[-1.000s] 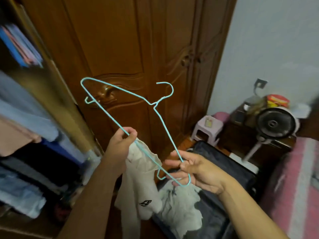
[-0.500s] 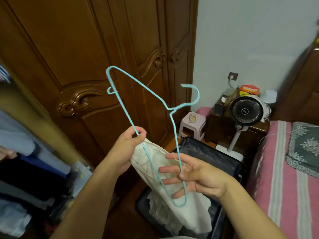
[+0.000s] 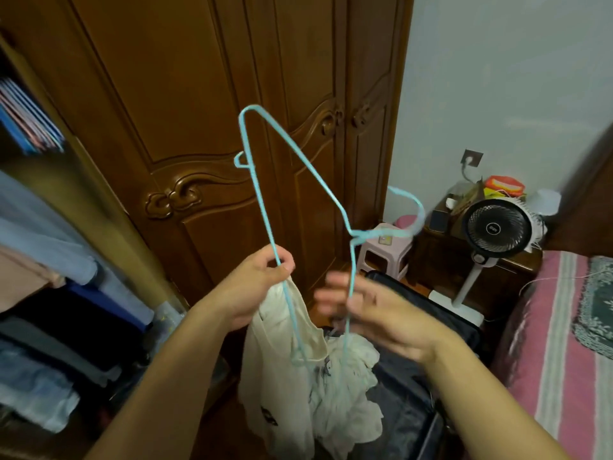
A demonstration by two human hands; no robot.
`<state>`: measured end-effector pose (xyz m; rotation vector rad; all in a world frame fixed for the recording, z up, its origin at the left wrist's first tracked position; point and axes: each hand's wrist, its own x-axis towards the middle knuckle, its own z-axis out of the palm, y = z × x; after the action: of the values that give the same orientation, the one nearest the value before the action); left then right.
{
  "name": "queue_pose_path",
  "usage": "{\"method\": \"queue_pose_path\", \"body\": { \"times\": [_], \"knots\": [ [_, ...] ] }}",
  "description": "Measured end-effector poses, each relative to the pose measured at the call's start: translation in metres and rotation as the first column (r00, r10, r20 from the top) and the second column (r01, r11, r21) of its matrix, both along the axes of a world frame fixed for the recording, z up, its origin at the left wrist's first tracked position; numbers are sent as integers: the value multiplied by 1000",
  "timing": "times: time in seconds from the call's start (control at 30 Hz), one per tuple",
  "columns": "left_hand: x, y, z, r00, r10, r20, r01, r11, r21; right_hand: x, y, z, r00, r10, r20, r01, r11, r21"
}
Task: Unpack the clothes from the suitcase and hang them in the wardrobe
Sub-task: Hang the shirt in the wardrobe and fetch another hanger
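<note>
A light blue wire hanger (image 3: 358, 234) stands tilted in front of me, its hook pointing right. My left hand (image 3: 255, 287) pinches the hanger's long bar together with the top of a cream garment (image 3: 285, 376), which hangs down from that hand. The hanger's lower end runs into the garment. My right hand (image 3: 381, 317) is blurred, fingers stretched out, with the hanger's other arm lying across them. Below the hands lies the open dark suitcase (image 3: 404, 393) with pale cloth crumpled in it. The wardrobe's carved brown doors (image 3: 199, 94) are shut behind the hanger.
At the left an open wardrobe section (image 3: 49, 260) holds hanging and folded clothes. A pink stool (image 3: 384, 250), a standing fan (image 3: 497, 229) and a cluttered bedside cabinet (image 3: 441, 260) stand by the wall. A pink striped bed (image 3: 564, 343) fills the right.
The hanger has swung more upright, its hook dropping to the right. My right hand's fingers have opened out along the wire. My view has turned right, away from the open wardrobe.
</note>
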<state>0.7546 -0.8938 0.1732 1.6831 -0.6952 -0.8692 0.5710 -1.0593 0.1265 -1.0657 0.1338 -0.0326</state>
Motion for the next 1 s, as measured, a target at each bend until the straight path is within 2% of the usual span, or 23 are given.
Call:
{"method": "queue_pose_path", "body": {
  "times": [0.07,0.13,0.27,0.33,0.37,0.4,0.43,0.47,0.5,0.53,0.57,0.6,0.63,0.73,0.77,0.8,0.9,1.0],
  "knots": [
    [-3,0,0,983,-120,135,112,991,67,19,1,20,976,-205,79,195,974,119],
    [-1,1,3,978,-125,168,108,988,110,35,3,36,932,-351,94,338,932,127],
    [30,25,12,974,-140,176,98,969,227,46,-13,38,892,-450,33,451,892,-18],
    [43,39,13,928,-189,322,59,926,373,39,-25,36,884,-468,-9,457,868,-192],
    [47,44,12,845,-206,494,-35,899,436,35,-29,35,876,-481,-23,450,834,-320],
    [51,48,10,686,-233,689,-168,871,461,31,-32,34,857,-515,-19,450,766,-459],
    [52,51,7,474,-267,839,-291,852,435,27,-34,32,830,-558,17,463,670,-580],
    [54,55,3,269,-294,917,-369,848,380,22,-36,30,816,-574,71,470,587,-659],
    [58,59,1,111,-306,945,-403,856,324,18,-37,29,815,-567,115,476,544,-691],
    [64,62,2,19,-314,949,-411,863,293,13,-38,29,825,-547,138,471,533,-702],
    [70,64,6,-19,-307,952,-420,866,271,8,-40,31,844,-517,142,448,536,-716],
    [78,64,10,-14,-273,962,-443,864,239,2,-39,35,869,-477,129,406,541,-736],
    [84,62,15,34,-215,976,-469,859,206,-2,-37,40,895,-432,110,356,545,-759],
    [90,46,32,378,-90,921,-490,825,282,-6,-27,54,950,-307,58,201,459,-865],
    [89,41,36,449,-83,890,-472,823,316,-4,-22,56,953,-294,68,197,436,-878],
    [87,36,39,467,-94,879,-449,832,327,-2,-16,59,950,-297,99,227,437,-870],
    [74,21,51,357,-182,916,-384,866,322,8,-7,67,925,-337,177,317,428,-846],
    [56,10,61,203,-191,960,-300,921,247,21,1,76,948,-294,124,247,429,-869]
  ]
}}
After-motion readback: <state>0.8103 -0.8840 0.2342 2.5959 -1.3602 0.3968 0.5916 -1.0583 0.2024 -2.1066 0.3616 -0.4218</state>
